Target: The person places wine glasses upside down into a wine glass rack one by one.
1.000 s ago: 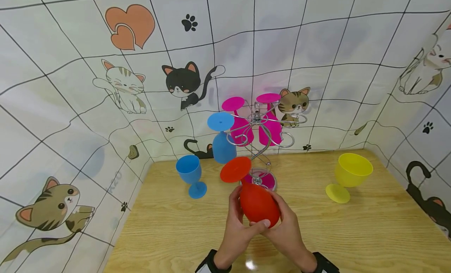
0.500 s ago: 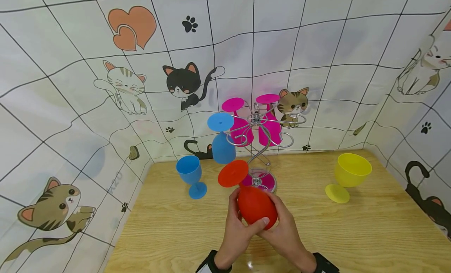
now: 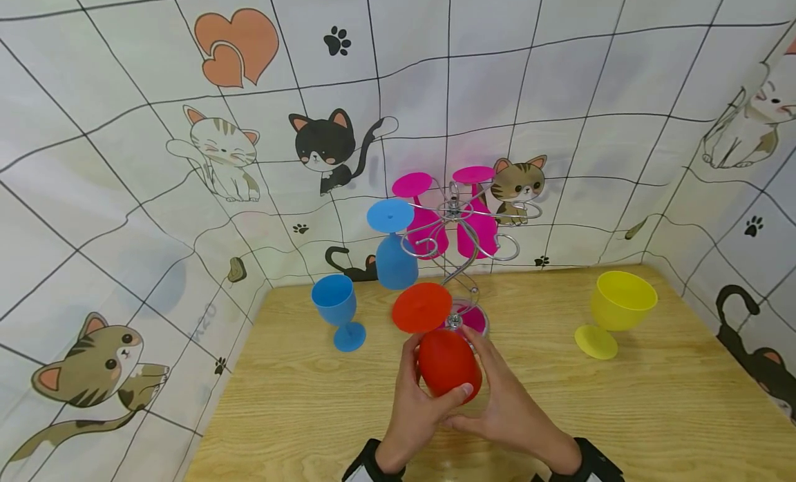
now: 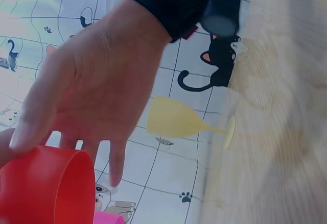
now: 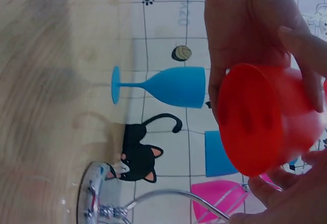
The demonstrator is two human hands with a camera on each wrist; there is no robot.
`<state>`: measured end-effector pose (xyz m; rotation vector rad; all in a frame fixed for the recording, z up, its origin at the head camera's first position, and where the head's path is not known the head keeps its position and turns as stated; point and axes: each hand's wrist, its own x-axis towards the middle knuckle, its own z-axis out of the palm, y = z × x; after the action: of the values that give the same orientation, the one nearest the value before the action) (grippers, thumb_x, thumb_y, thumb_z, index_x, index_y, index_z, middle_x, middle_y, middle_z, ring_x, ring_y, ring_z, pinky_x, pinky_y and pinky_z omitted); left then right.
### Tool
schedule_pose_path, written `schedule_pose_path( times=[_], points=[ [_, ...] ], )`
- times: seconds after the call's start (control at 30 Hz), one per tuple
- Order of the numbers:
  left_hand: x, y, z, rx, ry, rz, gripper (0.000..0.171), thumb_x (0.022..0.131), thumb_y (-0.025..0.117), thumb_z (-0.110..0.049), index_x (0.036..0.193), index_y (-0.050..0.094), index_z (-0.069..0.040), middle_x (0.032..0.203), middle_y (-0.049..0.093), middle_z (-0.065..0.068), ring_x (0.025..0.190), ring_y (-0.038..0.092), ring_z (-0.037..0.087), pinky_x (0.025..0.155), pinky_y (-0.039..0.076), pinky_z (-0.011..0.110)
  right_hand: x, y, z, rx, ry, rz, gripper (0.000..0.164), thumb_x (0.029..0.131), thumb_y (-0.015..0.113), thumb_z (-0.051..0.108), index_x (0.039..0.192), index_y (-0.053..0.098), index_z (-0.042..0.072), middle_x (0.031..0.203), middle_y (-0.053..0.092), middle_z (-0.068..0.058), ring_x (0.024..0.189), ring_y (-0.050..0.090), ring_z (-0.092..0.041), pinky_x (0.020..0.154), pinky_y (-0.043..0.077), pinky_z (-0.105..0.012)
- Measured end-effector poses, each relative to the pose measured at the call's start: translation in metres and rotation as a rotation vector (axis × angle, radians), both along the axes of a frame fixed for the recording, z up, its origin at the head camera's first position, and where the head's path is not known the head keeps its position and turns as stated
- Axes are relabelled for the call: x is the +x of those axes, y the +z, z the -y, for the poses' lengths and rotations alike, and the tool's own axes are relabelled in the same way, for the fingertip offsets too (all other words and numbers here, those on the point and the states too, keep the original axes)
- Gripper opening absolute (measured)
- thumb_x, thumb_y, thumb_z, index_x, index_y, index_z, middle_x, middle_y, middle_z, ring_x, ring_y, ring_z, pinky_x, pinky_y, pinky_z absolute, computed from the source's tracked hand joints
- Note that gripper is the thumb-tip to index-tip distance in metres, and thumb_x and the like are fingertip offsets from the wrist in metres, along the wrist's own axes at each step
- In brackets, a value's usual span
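A red goblet [image 3: 449, 368] is held upside down and tilted above the table, its round foot [image 3: 423, 308] toward the wire rack. My left hand [image 3: 413, 402] grips the bowl, thumb across the near side and fingers on the left. Beside the bowl's right side is my right hand [image 3: 506, 399], fingers extended and not wrapped round it. The left wrist view shows that right hand [image 4: 102, 76] with straight, spread fingers behind the goblet. In the right wrist view, the left hand [image 5: 250, 30] holds the bowl, whose open mouth [image 5: 250, 119] faces the camera.
Behind the hands stands a silver wire rack [image 3: 454, 209], with a blue goblet [image 3: 396, 261] and two pink goblets [image 3: 427, 230] hanging upside down. A second blue goblet [image 3: 334, 299] stands left on the table [image 3: 280, 413], a yellow goblet [image 3: 624, 300] right. Cat-print cloth walls surround it.
My right hand has loosened from the bowl and straightened its fingers, its wrist shifting right. The red goblet has turned more upright in my left hand, its foot swinging slightly right.
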<state>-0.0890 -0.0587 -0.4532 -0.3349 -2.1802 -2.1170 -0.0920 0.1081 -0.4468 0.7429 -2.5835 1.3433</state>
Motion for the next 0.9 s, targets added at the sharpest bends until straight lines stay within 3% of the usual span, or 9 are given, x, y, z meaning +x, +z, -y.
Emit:
schedule_pose_path(
  times=[0.13,0.3,0.47,0.6,0.7,0.9],
  points=[
    [-0.001,-0.001,0.001,-0.029,0.017,-0.104,0.082,0.079,0.082,-0.02,0.144,0.034,-0.033,0.14,0.046,-0.007,0.126,0.051,0.019,0.098,0.052,0.036,0.002,0.004,-0.006,0.028,0.008,-0.005,0.123,0.062,0.091,0.048,0.157,0.016,0.029,0.16,0.027,-0.007,0.142,0.036,-0.04,0.098,0.044,-0.068],
    [0.001,0.0,-0.002,-0.093,0.042,-0.169,0.083,0.077,0.084,-0.021,0.144,0.037,-0.032,0.14,0.045,-0.009,0.127,0.049,0.015,0.101,0.049,0.04,0.003,0.007,-0.009,-0.002,0.013,0.008,0.12,0.065,0.089,0.048,0.157,0.014,0.032,0.159,0.029,-0.01,0.14,0.037,-0.045,0.096,0.04,-0.074],
    [0.002,-0.001,-0.006,-0.155,0.074,-0.264,0.084,0.075,0.086,-0.02,0.145,0.04,-0.029,0.138,0.048,-0.007,0.124,0.051,0.016,0.099,0.05,0.041,0.001,0.01,-0.009,-0.105,0.025,0.022,0.114,0.067,0.09,0.042,0.155,0.019,0.031,0.157,0.034,-0.002,0.14,0.038,-0.035,0.1,0.038,-0.073],
    [0.002,-0.004,-0.01,-0.212,0.105,-0.397,0.084,0.073,0.087,-0.019,0.144,0.042,-0.022,0.137,0.05,-0.001,0.121,0.053,0.018,0.095,0.054,0.04,-0.001,0.01,-0.01,-0.15,0.044,-0.002,0.107,0.067,0.091,0.032,0.153,0.027,0.029,0.152,0.042,0.005,0.139,0.042,-0.02,0.103,0.041,-0.066],
    [0.002,-0.006,-0.012,-0.246,0.12,-0.463,0.084,0.074,0.087,-0.019,0.144,0.042,-0.019,0.136,0.049,0.002,0.121,0.054,0.019,0.093,0.056,0.04,-0.002,0.008,-0.011,-0.158,0.046,-0.014,0.099,0.067,0.091,0.028,0.149,0.034,0.029,0.145,0.049,0.008,0.131,0.049,-0.011,0.102,0.048,-0.053],
    [0.006,-0.008,-0.015,-0.288,0.133,-0.436,0.083,0.076,0.086,-0.028,0.145,0.041,-0.023,0.14,0.047,-0.003,0.124,0.052,0.018,0.095,0.055,0.04,-0.002,0.005,-0.013,-0.177,0.06,-0.038,0.087,0.07,0.09,0.024,0.143,0.042,0.026,0.134,0.057,0.006,0.117,0.059,-0.01,0.09,0.055,-0.033]
  ],
)
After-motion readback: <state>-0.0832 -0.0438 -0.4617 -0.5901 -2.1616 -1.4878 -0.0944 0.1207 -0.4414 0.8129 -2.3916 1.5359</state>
